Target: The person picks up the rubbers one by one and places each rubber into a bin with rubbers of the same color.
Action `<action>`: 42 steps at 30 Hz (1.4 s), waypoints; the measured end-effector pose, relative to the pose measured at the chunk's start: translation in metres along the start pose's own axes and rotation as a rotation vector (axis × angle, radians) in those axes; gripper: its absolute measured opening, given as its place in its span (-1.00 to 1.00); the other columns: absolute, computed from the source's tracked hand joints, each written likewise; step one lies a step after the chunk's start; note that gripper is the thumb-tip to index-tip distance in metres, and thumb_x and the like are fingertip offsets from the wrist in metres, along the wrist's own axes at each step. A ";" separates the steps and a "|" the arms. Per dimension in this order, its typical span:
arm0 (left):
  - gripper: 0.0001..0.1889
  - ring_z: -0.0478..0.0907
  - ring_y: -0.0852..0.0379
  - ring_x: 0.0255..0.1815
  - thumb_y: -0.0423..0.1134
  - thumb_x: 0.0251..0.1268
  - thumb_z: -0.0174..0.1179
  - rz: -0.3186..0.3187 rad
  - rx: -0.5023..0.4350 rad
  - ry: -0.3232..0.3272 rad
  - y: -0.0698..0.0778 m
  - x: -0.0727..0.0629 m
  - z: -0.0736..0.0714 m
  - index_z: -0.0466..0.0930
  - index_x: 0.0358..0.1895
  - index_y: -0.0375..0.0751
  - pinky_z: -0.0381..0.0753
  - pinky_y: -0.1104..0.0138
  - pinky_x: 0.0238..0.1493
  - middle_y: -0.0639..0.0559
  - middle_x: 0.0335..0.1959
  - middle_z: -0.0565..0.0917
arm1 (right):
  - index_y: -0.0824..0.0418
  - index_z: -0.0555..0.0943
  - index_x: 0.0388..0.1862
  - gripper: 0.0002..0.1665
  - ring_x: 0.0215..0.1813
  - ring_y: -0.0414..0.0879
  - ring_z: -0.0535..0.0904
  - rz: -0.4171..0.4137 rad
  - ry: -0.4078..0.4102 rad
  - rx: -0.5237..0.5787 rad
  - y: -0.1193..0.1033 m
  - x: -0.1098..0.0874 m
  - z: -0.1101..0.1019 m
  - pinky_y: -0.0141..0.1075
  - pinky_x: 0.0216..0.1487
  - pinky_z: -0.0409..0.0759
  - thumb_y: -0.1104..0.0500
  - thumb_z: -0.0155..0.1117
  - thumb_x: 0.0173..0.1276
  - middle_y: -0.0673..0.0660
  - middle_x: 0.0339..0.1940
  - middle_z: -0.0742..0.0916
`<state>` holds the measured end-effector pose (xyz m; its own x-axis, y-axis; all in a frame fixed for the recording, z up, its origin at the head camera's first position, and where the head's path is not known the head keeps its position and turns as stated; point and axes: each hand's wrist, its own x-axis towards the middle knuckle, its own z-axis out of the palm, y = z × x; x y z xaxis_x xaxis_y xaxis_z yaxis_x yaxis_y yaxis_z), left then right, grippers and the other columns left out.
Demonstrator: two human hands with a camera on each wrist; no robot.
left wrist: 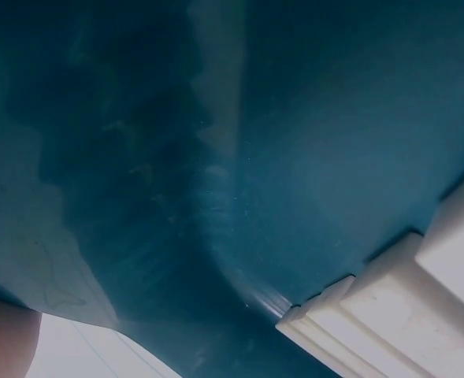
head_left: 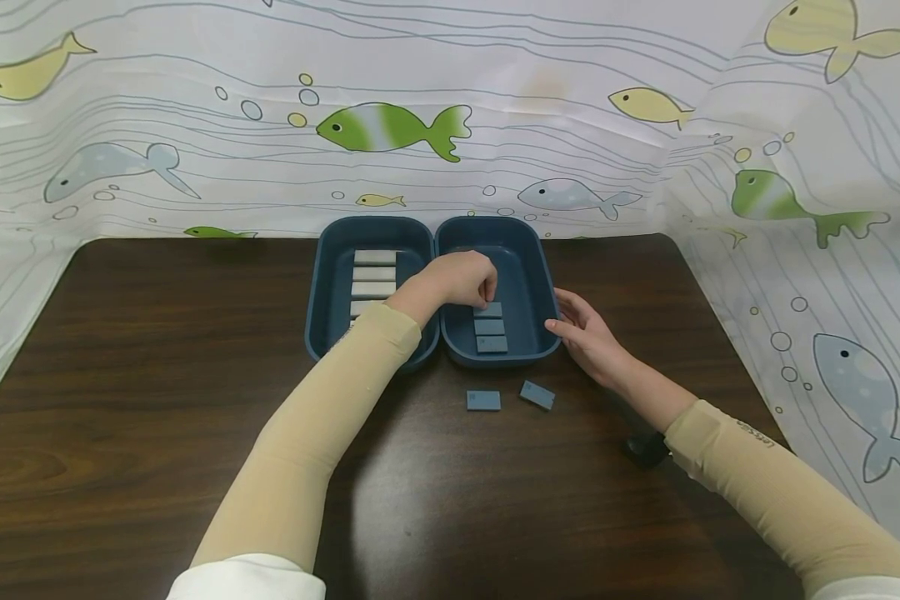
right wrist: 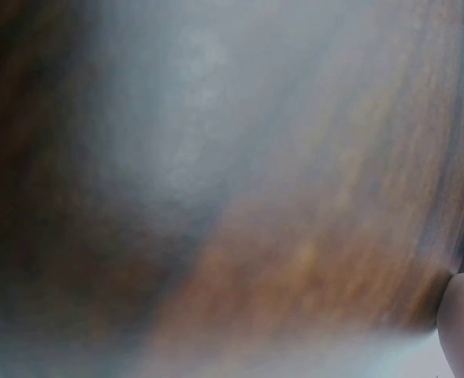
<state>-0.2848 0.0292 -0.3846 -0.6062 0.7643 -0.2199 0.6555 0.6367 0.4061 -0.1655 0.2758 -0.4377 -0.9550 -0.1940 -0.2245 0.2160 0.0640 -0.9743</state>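
Note:
Two dark blue plastic bins stand side by side in the head view. My left hand [head_left: 465,279] reaches into the right bin [head_left: 525,275], fingers curled down and pinching the farthest blue block [head_left: 489,311] of a short row. Two more blue blocks lie in that row, nearer the front wall. The fingertips are partly hidden behind the hand. My right hand [head_left: 588,337] grips the right bin's outer side, its thumb on the rim. On the table before the bin lie a flat blue block [head_left: 483,401] and a tilted blue block [head_left: 537,395].
Several white blocks [head_left: 375,273] stand in a column in the left bin [head_left: 318,292], partly covered by my left forearm. They also show in the left wrist view. A dark object [head_left: 645,450] sits under my right forearm. A fish-patterned sheet [head_left: 420,50] hangs behind the brown table [head_left: 157,375].

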 end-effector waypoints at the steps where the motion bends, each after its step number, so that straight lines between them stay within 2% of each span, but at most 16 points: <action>1: -0.93 0.69 0.06 -0.02 -0.28 0.45 0.40 -0.001 0.000 0.000 0.000 0.000 0.000 0.79 -0.10 -0.11 0.71 0.16 0.16 0.01 -0.08 0.80 | 0.27 0.02 0.73 -0.21 0.63 -0.01 0.21 0.001 0.001 0.001 0.000 0.000 0.000 -0.53 0.41 0.45 0.28 0.10 0.67 0.29 0.71 0.20; 15: -0.93 0.70 0.04 -0.03 -0.28 0.45 0.39 0.011 -0.021 0.002 -0.001 0.000 0.000 0.79 -0.10 -0.13 0.71 0.16 0.16 -0.02 -0.08 0.80 | 0.29 0.04 0.71 -0.22 0.52 -0.12 0.31 -0.009 0.012 0.030 0.003 0.000 0.001 -0.59 0.30 0.51 0.31 0.09 0.66 0.25 0.66 0.26; 26: -0.91 0.73 0.01 -0.02 -0.39 0.46 0.33 0.068 -0.151 0.046 -0.006 -0.002 -0.003 0.77 -0.08 -0.22 0.72 0.19 0.14 -0.10 -0.07 0.81 | 0.30 0.05 0.71 -0.23 0.44 -0.20 0.37 -0.023 0.005 0.049 0.005 0.000 0.000 -0.57 0.30 0.53 0.33 0.09 0.64 0.16 0.58 0.34; 35: -0.88 0.70 0.00 0.04 -0.37 0.48 0.32 0.060 -0.103 0.032 -0.003 -0.017 -0.017 0.77 -0.02 -0.22 0.70 0.15 0.20 -0.09 -0.04 0.80 | 0.28 0.06 0.71 -0.24 0.50 -0.14 0.32 -0.009 0.013 0.041 0.004 -0.001 0.000 -0.58 0.31 0.50 0.32 0.08 0.66 0.21 0.63 0.29; 42: -0.86 0.71 -0.01 0.04 -0.38 0.46 0.34 0.118 -0.136 0.032 0.007 -0.034 -0.032 0.76 -0.01 -0.28 0.71 0.16 0.20 -0.11 -0.04 0.80 | 0.27 0.05 0.71 -0.23 0.50 -0.14 0.32 -0.009 0.009 0.037 0.001 0.000 0.001 -0.57 0.32 0.48 0.31 0.10 0.66 0.18 0.62 0.30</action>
<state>-0.2740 0.0041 -0.3464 -0.5445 0.8276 -0.1361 0.6570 0.5218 0.5441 -0.1655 0.2753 -0.4388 -0.9587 -0.1859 -0.2154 0.2143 0.0261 -0.9764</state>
